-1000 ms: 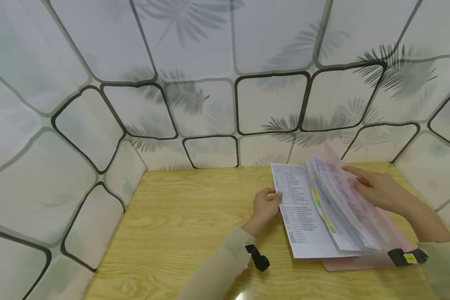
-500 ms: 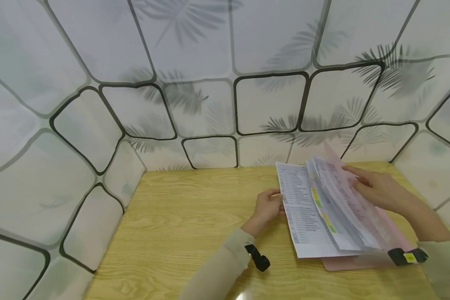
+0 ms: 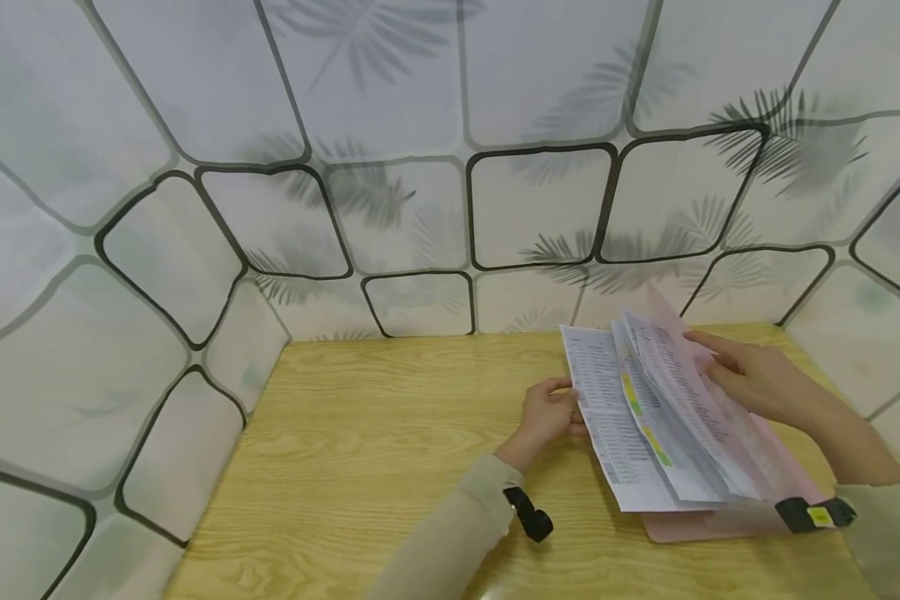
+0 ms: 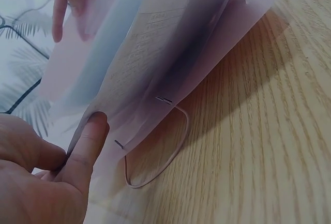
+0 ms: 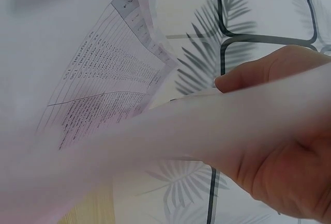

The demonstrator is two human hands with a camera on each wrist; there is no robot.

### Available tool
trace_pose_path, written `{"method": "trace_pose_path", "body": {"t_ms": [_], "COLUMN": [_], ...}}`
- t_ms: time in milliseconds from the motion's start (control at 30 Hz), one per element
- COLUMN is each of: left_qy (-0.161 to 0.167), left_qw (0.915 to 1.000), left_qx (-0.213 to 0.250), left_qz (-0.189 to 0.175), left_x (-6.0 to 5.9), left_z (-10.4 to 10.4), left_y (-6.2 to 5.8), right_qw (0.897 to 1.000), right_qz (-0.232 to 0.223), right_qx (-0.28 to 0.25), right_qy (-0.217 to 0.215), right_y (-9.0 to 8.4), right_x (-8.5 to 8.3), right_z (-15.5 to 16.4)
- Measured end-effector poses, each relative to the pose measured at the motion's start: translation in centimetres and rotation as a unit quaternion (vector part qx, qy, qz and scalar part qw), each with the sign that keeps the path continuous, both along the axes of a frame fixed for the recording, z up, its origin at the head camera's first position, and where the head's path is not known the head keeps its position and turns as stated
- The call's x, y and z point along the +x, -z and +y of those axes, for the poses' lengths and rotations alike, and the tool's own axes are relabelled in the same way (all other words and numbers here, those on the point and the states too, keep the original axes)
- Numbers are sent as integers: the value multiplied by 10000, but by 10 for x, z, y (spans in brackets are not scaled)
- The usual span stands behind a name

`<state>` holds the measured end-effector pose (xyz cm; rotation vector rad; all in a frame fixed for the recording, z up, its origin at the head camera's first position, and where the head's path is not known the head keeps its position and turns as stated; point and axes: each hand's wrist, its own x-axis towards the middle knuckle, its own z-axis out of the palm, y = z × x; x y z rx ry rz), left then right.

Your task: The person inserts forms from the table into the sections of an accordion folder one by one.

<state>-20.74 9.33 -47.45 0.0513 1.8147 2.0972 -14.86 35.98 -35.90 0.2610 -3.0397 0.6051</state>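
Note:
My left hand (image 3: 546, 417) pinches the left edge of a printed sheet (image 3: 600, 425) between thumb and fingers. Part of this sheet lies behind other papers (image 3: 682, 417) that stand fanned in a translucent pink plastic folder (image 3: 690, 525). One of those papers carries yellow and green marks. At the right, my right hand (image 3: 765, 379) grips the folder's raised cover, which passes between thumb and fingers in the right wrist view. A thin elastic cord (image 4: 188, 123) with metal ends hangs from the folder's edge in the left wrist view.
The folder lies at the right side of a wood-grain table (image 3: 345, 450). Walls of pale patterned sheeting (image 3: 405, 217) with leaf prints and dark outlines stand close behind the table and on both sides. Each wrist wears a black strap (image 3: 528, 515).
My left hand has moved a little to the right, and the printed sheet's left edge has shifted right with it, closer to the other papers. The right hand has stayed in place.

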Motion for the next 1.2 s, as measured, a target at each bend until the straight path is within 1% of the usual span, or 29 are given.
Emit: {"method": "trace_pose_path", "body": {"t_ms": [200,333,467,733,967,1200], "left_qy": [-7,14,34,136,94,85], "left_qw": [10000,9997,9996,9998,9999,9997], "left_qx": [60,169,180,69,59,151], "left_qz": [-59,-189,-206,-148,-129,-158], "left_x": [1,3,4,5,6,6], "left_z": [7,10,12,17,22,27], "left_y": [2,2,0,0,1,4], "right_qw": [10000,10000,9999,9996,9999,10000], "right_qz": [88,70,75,275,136,32], "right_qx": [31,-8,-43,-20,4,1], "right_qy": [-34,-53,-61,-100,-80,-37], "right_y": [0,1,1,2,1,0], "right_x": [0,1,3,2,3,3], "right_z": [1,2,3,3,2,1]}}
